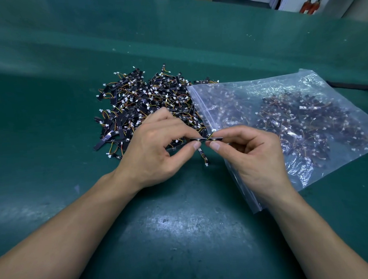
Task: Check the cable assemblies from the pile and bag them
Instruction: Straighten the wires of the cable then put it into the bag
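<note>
A pile of cable assemblies (142, 103), small black strips with orange-yellow wires and white plugs, lies on the green mat. To its right lies a clear zip bag (288, 121) holding many more of them. My left hand (158, 153) pinches the left end of one black strip (197, 139) between thumb and forefinger. My right hand (252, 155) pinches another strip (216, 139) the same way. The two strips meet end to end between my hands, above the bag's open edge. One loose assembly (203, 157) lies just below my fingertips.
The green mat (50, 129) covers the whole bench and rises in a fold toward the back. Beyond the far edge stand white panels and two red-handled objects (309, 5). A dark edge (355, 85) shows at the right past the bag.
</note>
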### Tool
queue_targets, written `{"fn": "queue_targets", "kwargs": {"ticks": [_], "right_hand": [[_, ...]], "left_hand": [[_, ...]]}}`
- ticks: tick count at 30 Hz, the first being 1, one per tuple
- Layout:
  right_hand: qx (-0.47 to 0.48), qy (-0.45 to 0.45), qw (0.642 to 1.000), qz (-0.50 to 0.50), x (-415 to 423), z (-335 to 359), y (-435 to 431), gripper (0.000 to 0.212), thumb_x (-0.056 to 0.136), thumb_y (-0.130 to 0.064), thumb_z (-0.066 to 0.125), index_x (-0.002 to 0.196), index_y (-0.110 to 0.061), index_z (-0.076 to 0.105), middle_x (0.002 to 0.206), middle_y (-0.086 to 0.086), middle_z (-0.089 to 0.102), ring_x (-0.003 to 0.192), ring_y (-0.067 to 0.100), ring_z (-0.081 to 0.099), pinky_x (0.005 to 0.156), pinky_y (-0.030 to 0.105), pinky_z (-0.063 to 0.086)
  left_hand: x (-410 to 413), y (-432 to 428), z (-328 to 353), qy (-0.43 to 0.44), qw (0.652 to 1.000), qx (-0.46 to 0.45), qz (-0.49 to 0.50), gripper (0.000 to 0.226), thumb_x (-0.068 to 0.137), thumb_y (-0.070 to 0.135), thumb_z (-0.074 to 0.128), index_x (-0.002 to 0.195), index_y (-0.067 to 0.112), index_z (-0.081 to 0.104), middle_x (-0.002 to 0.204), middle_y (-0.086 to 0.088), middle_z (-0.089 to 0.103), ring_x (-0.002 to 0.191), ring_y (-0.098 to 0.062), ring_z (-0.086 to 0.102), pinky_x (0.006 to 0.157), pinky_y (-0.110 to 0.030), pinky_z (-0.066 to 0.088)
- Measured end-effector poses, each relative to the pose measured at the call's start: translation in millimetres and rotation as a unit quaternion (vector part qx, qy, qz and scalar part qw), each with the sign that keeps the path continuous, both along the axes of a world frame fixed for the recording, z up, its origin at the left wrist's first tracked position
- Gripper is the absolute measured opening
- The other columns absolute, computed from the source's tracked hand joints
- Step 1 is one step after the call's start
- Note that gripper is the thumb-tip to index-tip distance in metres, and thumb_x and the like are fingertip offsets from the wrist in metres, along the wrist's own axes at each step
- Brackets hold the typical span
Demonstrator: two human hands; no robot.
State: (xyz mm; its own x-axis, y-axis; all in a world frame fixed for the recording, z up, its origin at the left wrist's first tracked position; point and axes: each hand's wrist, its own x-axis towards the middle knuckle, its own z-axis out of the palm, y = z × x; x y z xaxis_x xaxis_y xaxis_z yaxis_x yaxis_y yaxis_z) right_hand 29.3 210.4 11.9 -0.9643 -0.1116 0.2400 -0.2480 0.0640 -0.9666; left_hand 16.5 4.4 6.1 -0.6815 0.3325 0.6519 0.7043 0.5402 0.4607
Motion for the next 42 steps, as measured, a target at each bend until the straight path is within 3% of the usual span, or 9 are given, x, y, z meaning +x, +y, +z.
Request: {"fn": "queue_targets", "kwargs": {"ticks": [6, 10, 18, 30, 39, 42], "right_hand": [[0.011, -0.001, 1.0, -0.002, -0.5, -1.6, 0.5, 0.021, 0.079, -0.017, 0.081, 0.092, -0.033, 0.08, 0.084, -0.002, 0.078, 0.07, 0.028, 0.061, 0.065, 0.03, 0.052], [0.004, 0.005, 1.0, 0.0, -0.5, 0.2, -0.5, 0.022, 0.079, -0.015, 0.08, 0.091, -0.033, 0.08, 0.084, -0.004, 0.078, 0.069, 0.024, 0.062, 0.064, 0.021, 0.054], [-0.001, 0.001, 1.0, 0.0, -0.4, 0.0, -0.1, 0.024, 0.081, -0.007, 0.081, 0.089, -0.029, 0.081, 0.082, -0.002, 0.078, 0.068, 0.022, 0.063, 0.064, 0.018, 0.055], [0.018, -0.003, 1.0, -0.013, 0.2, -1.8, -0.8, 0.022, 0.077, -0.02, 0.081, 0.088, -0.039, 0.08, 0.081, -0.003, 0.077, 0.07, 0.025, 0.06, 0.071, 0.04, 0.05], [0.033, 0.013, 0.999, -0.023, 0.5, -1.7, 0.2, 0.027, 0.081, -0.013, 0.081, 0.086, -0.039, 0.08, 0.076, -0.009, 0.076, 0.066, 0.021, 0.058, 0.065, 0.034, 0.049], [0.04, 0.012, 0.999, -0.02, 1.5, -1.8, 0.3, 0.018, 0.08, -0.016, 0.08, 0.085, -0.033, 0.08, 0.073, -0.008, 0.074, 0.059, 0.019, 0.053, 0.056, 0.028, 0.044]], "left_hand": [[0.5, -0.6, 1.0, 0.002, 1.0, -0.004, 0.001, 0.008, 0.09, 0.014, 0.073, 0.09, 0.008, 0.079, 0.079, 0.0, 0.072, 0.073, -0.027, 0.053, 0.069, -0.043, 0.047], [0.9, -0.2, 1.6, 0.001, 1.0, -0.007, 0.005, 0.008, 0.09, 0.014, 0.073, 0.089, 0.008, 0.079, 0.078, 0.001, 0.071, 0.073, -0.026, 0.053, 0.069, -0.043, 0.047], [-0.1, -0.5, 0.7, -0.001, 1.0, -0.002, 0.001, 0.007, 0.09, 0.014, 0.074, 0.091, 0.009, 0.079, 0.079, 0.002, 0.072, 0.073, -0.025, 0.053, 0.069, -0.04, 0.047], [0.4, -0.1, 0.6, -0.004, 1.0, 0.0, 0.001, 0.008, 0.091, 0.015, 0.073, 0.091, 0.009, 0.079, 0.08, 0.002, 0.072, 0.073, -0.026, 0.054, 0.069, -0.039, 0.048], [0.4, 0.8, 0.0, -0.004, 1.0, 0.0, -0.01, 0.011, 0.092, 0.016, 0.072, 0.088, 0.008, 0.078, 0.078, 0.002, 0.072, 0.072, -0.025, 0.053, 0.068, -0.039, 0.046], [0.2, 1.3, 0.3, 0.004, 1.0, 0.0, -0.005, 0.014, 0.093, 0.017, 0.07, 0.085, 0.008, 0.077, 0.077, 0.003, 0.071, 0.071, -0.025, 0.052, 0.067, -0.039, 0.046]]}}
